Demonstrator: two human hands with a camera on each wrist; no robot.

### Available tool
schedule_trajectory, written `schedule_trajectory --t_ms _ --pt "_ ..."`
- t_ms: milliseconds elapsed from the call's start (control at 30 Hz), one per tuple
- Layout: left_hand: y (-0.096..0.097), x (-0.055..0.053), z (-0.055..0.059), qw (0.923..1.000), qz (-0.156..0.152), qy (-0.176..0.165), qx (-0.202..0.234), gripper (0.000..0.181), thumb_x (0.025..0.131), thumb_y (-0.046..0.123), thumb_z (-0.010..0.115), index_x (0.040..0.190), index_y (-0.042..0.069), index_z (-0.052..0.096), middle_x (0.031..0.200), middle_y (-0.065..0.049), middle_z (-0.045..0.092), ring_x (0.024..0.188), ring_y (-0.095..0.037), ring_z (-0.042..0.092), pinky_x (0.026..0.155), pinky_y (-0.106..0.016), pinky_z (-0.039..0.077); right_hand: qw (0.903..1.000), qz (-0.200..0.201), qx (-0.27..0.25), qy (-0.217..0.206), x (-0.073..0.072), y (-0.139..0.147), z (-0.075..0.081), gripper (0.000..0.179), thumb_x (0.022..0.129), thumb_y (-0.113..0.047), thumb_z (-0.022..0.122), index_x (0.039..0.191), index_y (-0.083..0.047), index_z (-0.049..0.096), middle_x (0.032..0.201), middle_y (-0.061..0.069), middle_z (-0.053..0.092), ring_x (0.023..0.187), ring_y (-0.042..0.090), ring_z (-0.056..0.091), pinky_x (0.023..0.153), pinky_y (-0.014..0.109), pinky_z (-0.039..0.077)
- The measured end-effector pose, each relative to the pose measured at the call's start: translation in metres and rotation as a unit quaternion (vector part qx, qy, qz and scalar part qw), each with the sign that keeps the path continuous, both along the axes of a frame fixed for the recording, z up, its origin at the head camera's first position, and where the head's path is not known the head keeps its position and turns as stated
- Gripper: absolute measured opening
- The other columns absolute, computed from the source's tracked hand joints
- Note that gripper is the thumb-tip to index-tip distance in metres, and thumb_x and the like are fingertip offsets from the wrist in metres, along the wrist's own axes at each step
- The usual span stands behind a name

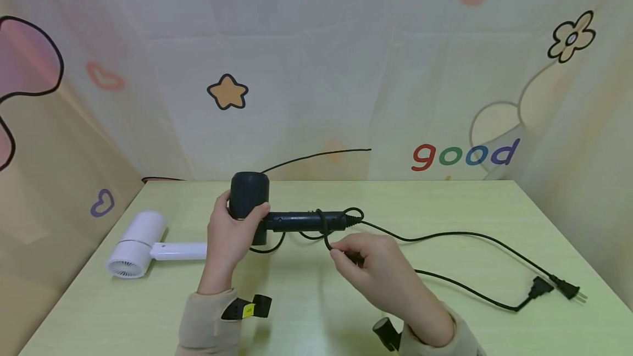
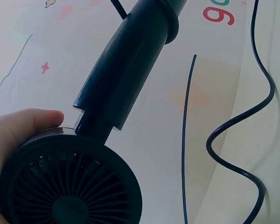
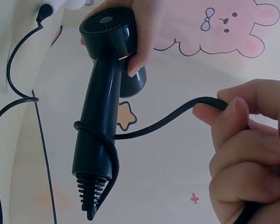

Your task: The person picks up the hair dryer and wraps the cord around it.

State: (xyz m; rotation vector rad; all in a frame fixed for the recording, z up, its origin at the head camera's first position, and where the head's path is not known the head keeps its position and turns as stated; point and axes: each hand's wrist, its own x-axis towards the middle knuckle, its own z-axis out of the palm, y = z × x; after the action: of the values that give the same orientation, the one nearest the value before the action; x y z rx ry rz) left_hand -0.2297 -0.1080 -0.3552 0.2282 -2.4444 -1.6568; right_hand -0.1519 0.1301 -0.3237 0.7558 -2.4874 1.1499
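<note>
My left hand (image 1: 231, 243) grips a black hair dryer (image 1: 249, 194) by its head and keeps it raised over the table, handle pointing right. A vented end of the head (image 2: 67, 186) shows in the left wrist view. The dryer's black cord (image 3: 154, 130) loops back from the ribbed end and passes around the handle (image 3: 99, 102). My right hand (image 1: 378, 268) pinches this cord between thumb and forefinger, the other fingers curled round it, a short way from the handle. Behind my left wrist lies a white hair dryer (image 1: 135, 246), the end of its handle hidden.
Two black plugs lie at the table's right: one with bare prongs (image 1: 568, 290), another (image 1: 540, 287) just left of it. A cord (image 1: 460, 233) snakes across the pale table (image 1: 316, 317). A printed curtain (image 1: 316, 70) hangs along the back edge.
</note>
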Motion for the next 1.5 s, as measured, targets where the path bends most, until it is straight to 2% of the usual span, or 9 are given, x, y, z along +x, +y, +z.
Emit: schedule_trajectory --t_ms 300,467,633,900,1100,1333,1433,1500 --pt "-0.002 0.000 0.000 0.9999 0.011 0.009 0.004 0.080 0.083 0.041 0.068 0.144 0.009 0.029 0.127 -0.016 0.051 0.102 -0.032 0.060 0.084 -0.047 0.053 0.9974 0.022 0.063 -0.029 -0.001 0.001 0.001 0.016 0.087 -0.007 0.060 0.090 -0.013 0.075 0.056 -0.015 0.050 0.050 -0.005 0.036 0.049 0.015 0.038" --pt "-0.004 0.000 0.001 0.9996 0.024 0.014 0.005 0.081 0.082 0.041 0.069 0.144 0.007 0.029 0.128 -0.015 0.049 0.102 -0.031 0.059 0.083 -0.045 0.054 0.9945 0.035 0.082 -0.054 0.000 0.001 0.002 0.022 0.089 -0.007 0.057 0.102 -0.011 0.074 0.049 -0.014 0.043 0.045 -0.006 0.028 0.046 0.015 0.033" --pt "-0.006 -0.001 0.002 0.9988 0.044 0.021 0.011 0.082 0.081 0.041 0.070 0.144 0.007 0.029 0.129 -0.016 0.047 0.103 -0.030 0.056 0.083 -0.045 0.052 0.9898 0.042 0.102 -0.090 -0.001 0.002 0.001 0.032 0.089 -0.004 0.050 0.112 -0.013 0.070 0.045 -0.016 0.033 0.043 -0.005 0.014 0.044 0.014 0.023" --pt "-0.008 0.000 0.004 0.9982 0.052 0.013 0.028 0.085 0.081 0.043 0.070 0.145 0.007 0.027 0.132 -0.017 0.045 0.106 -0.031 0.055 0.086 -0.048 0.052 0.9799 0.074 0.123 -0.138 -0.005 0.003 -0.007 0.041 0.089 -0.002 0.042 0.124 -0.013 0.063 0.059 -0.012 0.052 0.044 -0.001 0.008 0.044 0.015 0.018" --pt "-0.010 0.001 0.007 0.9978 0.053 0.012 0.038 0.083 0.081 0.042 0.070 0.144 0.007 0.029 0.128 -0.017 0.046 0.104 -0.030 0.057 0.085 -0.045 0.053 0.9717 0.091 0.139 -0.168 -0.010 0.003 -0.010 0.043 0.090 -0.002 0.040 0.128 -0.009 0.058 0.046 -0.010 0.046 0.043 0.002 0.009 0.044 0.016 0.018" --pt "-0.011 0.002 0.010 0.9970 0.046 0.000 0.062 0.085 0.081 0.044 0.069 0.145 0.008 0.027 0.128 -0.017 0.045 0.105 -0.030 0.056 0.087 -0.046 0.052 0.9650 0.098 0.145 -0.195 -0.017 0.001 -0.015 0.045 0.090 -0.003 0.038 0.132 -0.007 0.054 0.041 -0.009 0.040 0.042 0.003 0.011 0.044 0.016 0.017" --pt "-0.011 0.002 0.010 0.9962 0.042 -0.002 0.076 0.084 0.081 0.044 0.069 0.145 0.008 0.027 0.129 -0.017 0.045 0.105 -0.030 0.056 0.088 -0.046 0.052 0.9653 0.102 0.136 -0.199 -0.020 0.001 -0.017 0.044 0.090 -0.003 0.039 0.131 -0.008 0.055 0.051 -0.007 0.053 0.041 0.004 0.014 0.043 0.016 0.020" --pt "-0.012 0.002 0.010 0.9957 0.039 -0.002 0.084 0.084 0.081 0.044 0.069 0.145 0.008 0.028 0.129 -0.017 0.044 0.105 -0.030 0.057 0.087 -0.046 0.052 0.9655 0.105 0.127 -0.201 -0.023 0.002 -0.019 0.043 0.091 -0.003 0.042 0.130 -0.009 0.056 0.064 -0.004 0.063 0.041 0.003 0.023 0.042 0.017 0.024"
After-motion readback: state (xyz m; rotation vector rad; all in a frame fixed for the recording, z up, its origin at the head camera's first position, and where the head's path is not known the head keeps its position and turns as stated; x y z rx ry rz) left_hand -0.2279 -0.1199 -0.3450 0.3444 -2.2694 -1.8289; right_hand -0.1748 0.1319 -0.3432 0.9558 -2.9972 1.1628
